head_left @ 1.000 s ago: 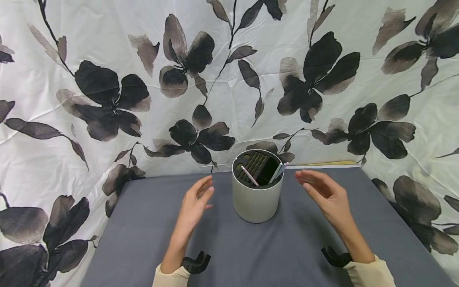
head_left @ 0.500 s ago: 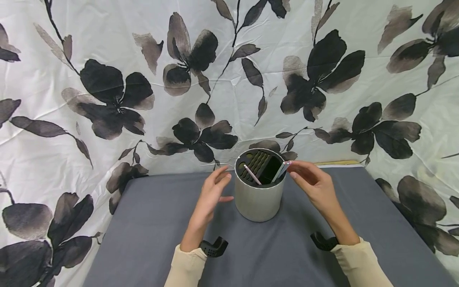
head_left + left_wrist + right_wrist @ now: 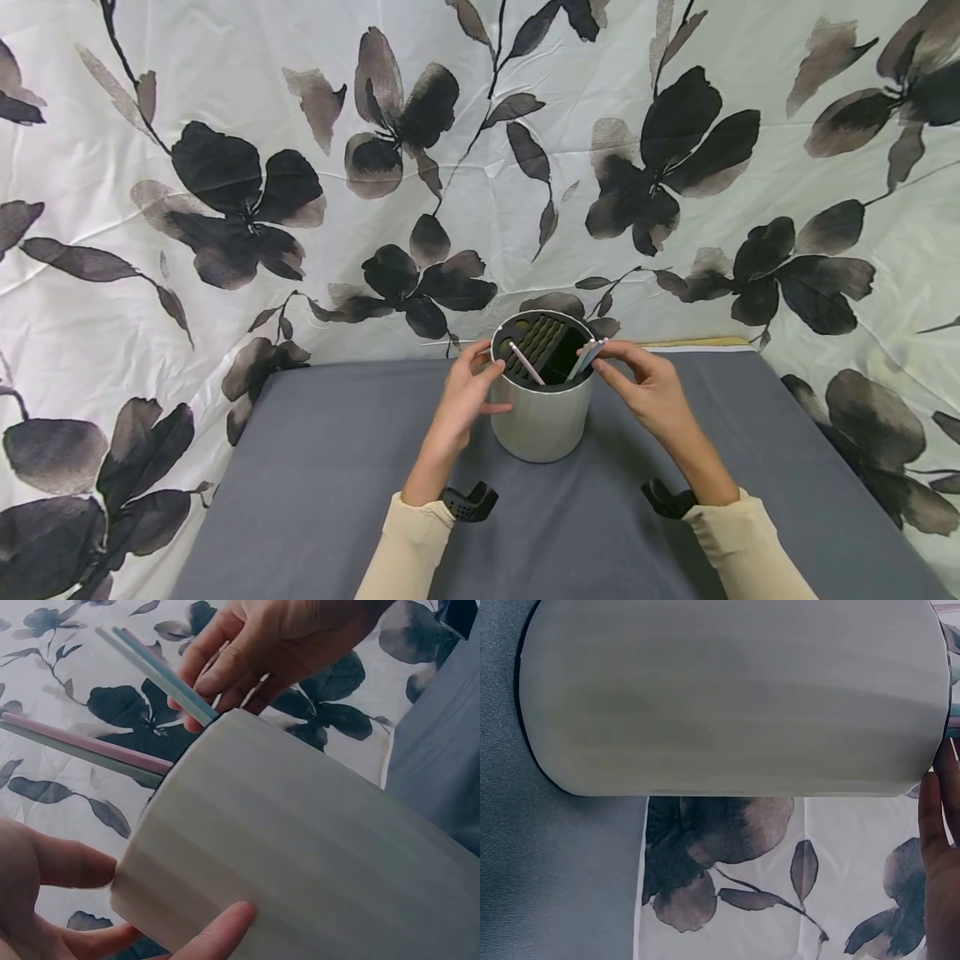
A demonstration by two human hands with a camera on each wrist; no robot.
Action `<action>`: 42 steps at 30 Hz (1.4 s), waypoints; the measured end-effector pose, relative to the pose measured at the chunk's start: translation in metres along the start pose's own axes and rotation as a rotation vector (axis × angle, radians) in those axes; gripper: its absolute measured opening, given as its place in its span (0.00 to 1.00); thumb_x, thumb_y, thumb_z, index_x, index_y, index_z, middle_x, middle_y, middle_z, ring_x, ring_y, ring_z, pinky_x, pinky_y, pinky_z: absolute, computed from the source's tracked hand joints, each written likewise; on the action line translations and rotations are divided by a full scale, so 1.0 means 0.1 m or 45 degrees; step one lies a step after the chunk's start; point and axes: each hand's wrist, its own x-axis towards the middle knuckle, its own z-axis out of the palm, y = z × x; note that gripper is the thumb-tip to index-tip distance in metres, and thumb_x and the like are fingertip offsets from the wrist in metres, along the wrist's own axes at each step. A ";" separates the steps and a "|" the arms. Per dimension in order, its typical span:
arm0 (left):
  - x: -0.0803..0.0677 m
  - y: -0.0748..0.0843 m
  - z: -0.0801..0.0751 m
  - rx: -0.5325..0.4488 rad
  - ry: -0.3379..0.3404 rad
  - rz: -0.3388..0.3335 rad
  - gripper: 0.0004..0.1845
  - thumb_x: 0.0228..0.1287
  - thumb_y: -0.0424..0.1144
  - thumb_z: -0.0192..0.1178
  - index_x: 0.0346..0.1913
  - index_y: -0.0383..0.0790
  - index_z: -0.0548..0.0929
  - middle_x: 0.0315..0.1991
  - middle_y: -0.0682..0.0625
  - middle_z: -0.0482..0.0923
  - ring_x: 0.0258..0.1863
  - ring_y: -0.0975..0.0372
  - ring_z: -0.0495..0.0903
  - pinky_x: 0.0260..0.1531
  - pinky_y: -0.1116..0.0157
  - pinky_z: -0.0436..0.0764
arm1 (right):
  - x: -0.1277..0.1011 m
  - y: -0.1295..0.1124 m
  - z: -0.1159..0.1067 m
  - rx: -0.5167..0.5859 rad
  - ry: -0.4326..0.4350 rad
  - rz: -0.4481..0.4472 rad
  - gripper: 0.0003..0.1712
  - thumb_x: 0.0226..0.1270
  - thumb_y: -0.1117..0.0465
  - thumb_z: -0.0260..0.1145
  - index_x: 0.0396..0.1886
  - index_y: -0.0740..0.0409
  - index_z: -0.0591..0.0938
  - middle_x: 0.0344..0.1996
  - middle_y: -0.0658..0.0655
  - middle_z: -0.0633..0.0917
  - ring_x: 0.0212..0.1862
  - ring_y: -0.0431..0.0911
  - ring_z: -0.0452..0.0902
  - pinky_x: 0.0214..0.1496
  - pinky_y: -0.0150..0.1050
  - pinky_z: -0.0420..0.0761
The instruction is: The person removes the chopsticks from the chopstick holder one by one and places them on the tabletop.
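A round off-white pen holder (image 3: 538, 425) with a dark slotted insert stands on the table. One pink pen (image 3: 527, 363) leans in it. Slim pale blue and pink pens (image 3: 161, 673) stick out at the right side of the rim. My right hand (image 3: 648, 392) pinches these between thumb and fingers, just above the rim. In the right wrist view its fingers (image 3: 932, 810) are at the holder's top edge. My left hand (image 3: 459, 404) is at the holder's left side, fingers spread and loosely bent. Its fingertips (image 3: 238, 915) touch the wall and rim.
A grey cloth (image 3: 337, 467) covers the table. Behind it hangs a white curtain (image 3: 525, 208) printed with dark flowers. Black wrist mounts (image 3: 472, 502) are strapped at both cuffs. A yellowish strip (image 3: 697, 342) shows along the back right table edge.
My left hand has moved right, up to the holder's side. The right hand has come in leftward, and its fingers now pinch the pens at the right rim. The holder stays in place.
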 end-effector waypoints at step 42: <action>0.03 -0.08 -0.05 0.001 0.020 -0.028 0.29 0.78 0.41 0.59 0.76 0.41 0.67 0.77 0.40 0.67 0.73 0.46 0.72 0.40 0.52 0.94 | 0.37 -0.60 -0.03 0.488 0.515 -0.465 0.17 0.71 0.80 0.62 0.56 0.82 0.73 0.40 0.65 0.88 0.39 0.51 0.90 0.49 0.37 0.92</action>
